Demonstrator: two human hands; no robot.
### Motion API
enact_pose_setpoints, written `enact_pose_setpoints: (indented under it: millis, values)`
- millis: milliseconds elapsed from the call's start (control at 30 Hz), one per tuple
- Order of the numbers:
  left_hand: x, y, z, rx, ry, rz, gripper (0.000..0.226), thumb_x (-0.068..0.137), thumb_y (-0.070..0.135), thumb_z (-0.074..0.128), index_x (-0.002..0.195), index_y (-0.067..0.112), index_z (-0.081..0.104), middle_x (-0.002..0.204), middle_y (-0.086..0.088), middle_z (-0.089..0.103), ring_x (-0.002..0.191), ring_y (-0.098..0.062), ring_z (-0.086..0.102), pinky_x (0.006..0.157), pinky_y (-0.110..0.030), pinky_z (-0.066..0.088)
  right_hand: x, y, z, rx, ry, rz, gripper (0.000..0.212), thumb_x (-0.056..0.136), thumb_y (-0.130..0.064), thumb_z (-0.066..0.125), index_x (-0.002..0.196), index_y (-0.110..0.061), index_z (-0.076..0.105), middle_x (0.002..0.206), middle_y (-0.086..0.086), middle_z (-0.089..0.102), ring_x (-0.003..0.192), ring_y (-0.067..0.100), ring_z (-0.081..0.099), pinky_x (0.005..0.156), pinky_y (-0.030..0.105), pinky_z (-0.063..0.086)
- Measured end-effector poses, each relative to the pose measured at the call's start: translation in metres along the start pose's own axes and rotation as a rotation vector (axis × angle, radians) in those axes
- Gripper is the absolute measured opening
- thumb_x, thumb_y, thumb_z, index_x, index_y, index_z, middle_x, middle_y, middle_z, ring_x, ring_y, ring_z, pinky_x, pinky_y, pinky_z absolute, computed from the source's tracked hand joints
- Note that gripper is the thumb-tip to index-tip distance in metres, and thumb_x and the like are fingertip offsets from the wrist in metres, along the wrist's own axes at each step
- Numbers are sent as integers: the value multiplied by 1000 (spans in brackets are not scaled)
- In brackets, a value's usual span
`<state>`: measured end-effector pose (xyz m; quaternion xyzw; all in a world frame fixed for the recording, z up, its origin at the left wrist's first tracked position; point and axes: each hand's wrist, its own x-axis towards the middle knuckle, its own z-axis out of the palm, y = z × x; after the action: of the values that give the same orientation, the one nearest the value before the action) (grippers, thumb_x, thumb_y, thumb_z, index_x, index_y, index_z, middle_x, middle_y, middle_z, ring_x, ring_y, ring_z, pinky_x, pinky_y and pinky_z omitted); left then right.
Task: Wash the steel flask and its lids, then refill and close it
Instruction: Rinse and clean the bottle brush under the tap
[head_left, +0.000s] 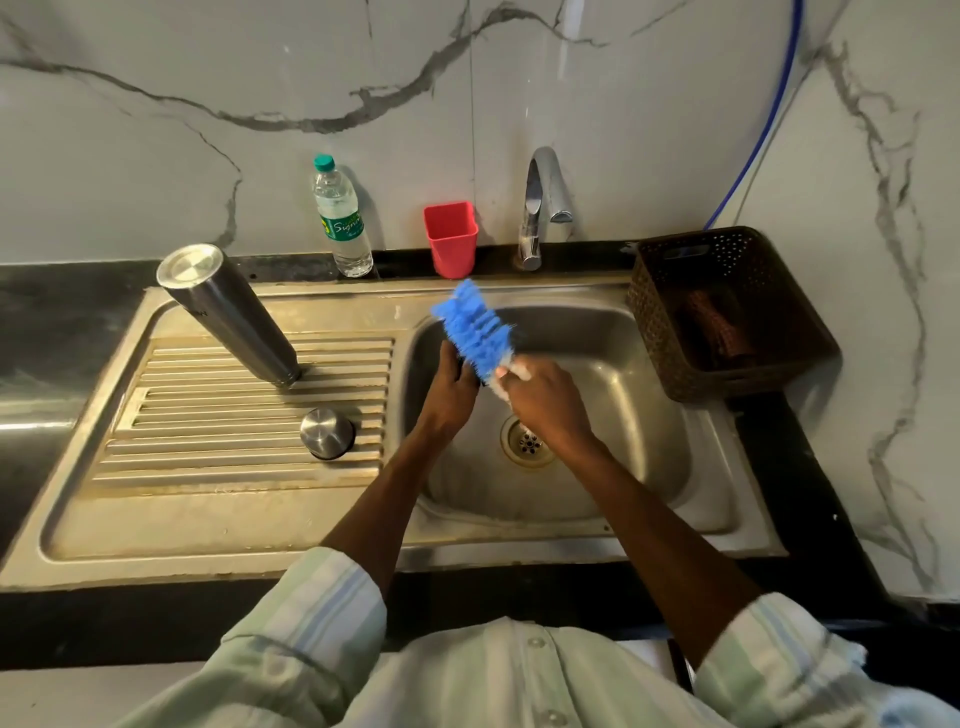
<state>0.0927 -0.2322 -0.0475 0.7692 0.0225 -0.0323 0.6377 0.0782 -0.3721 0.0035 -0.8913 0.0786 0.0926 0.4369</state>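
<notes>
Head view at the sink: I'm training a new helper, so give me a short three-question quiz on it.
1. True or false: the steel flask stands mouth-down on the drainboard.
2. Which hand grips the blue brush by its handle? A left hand B right hand
3. What colour is the cup beside the tap?

Key: 1 true; 2 B; 3 red.

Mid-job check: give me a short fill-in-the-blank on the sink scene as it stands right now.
1. The tall steel flask stands upside down on the ribbed ____.
2. The right hand grips the handle of the fluffy ____ bottle brush.
3. The round steel lid lies on the drainboard, ____ of the sink basin.
4. The square red plastic cup stands between the clear water bottle and the chrome ____.

Missing words: drainboard; blue; left; tap
</notes>
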Motion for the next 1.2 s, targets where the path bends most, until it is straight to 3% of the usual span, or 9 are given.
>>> enact_pose_setpoints:
  millis: [100,167,333,467,600,800,900,1000,1200]
  values:
    - [-3,6,3,-19,-3,16,5,107,13,41,107,16,45,95,-1,59,81,-13,59,70,-21,52,9,4,-7,103,16,102,26,83,-43,52,89,-24,69,87,2,72,85,27,67,79,43,55]
    - [-3,6,2,-44,14,48,11,108,12,38,103,20,44,90,-7,58,72,-14,53,61,-23,47,8,4,-9,74,12,77,25,86,-42,53,92,-24,69,87,-2,71,84,23,66,78,39,54]
    - [-4,8,2,-73,-6,70,7,104,12,47,110,16,45,96,-7,59,75,-13,58,64,-26,51,12,9,-13,161,-17,116,32,79,-46,54,96,-24,71,88,2,71,86,27,67,80,48,55]
    - [1,8,-1,-202,61,35,6,103,8,51,105,13,50,93,-9,63,74,-13,60,65,-27,52,0,6,-9,224,15,50,25,90,-36,56,104,-22,72,78,-3,65,72,19,61,70,37,52]
    - [-3,4,5,-275,107,-22,17,93,2,64,99,8,50,86,-11,62,72,-13,63,68,-24,53,3,3,-8,524,-22,232,12,93,-20,60,85,-16,68,68,8,59,55,20,52,50,31,44]
    - [2,-1,7,-329,264,-119,28,83,1,73,87,15,49,79,-3,53,77,-17,52,74,-32,50,-4,-14,3,582,-15,245,12,95,-22,58,93,-16,67,67,8,58,51,19,50,40,21,39]
    - [-3,5,8,-315,199,-76,30,79,11,76,96,14,52,88,-5,60,86,-22,59,81,-38,53,8,-16,-8,632,-7,306,14,96,-22,57,93,-13,67,72,11,57,49,17,48,40,21,37]
    - [4,9,2,-333,178,-42,62,75,16,80,129,8,49,120,-12,66,113,-29,64,93,-48,54,3,-19,1,559,-21,227,15,96,-24,56,94,-15,68,67,8,60,51,18,52,45,26,44]
    - [1,23,7,-245,43,35,46,86,-4,68,129,9,60,122,-7,69,115,-21,65,98,-38,53,13,-9,-3,600,4,326,16,92,-21,58,87,-10,69,65,8,57,41,15,47,37,21,36]
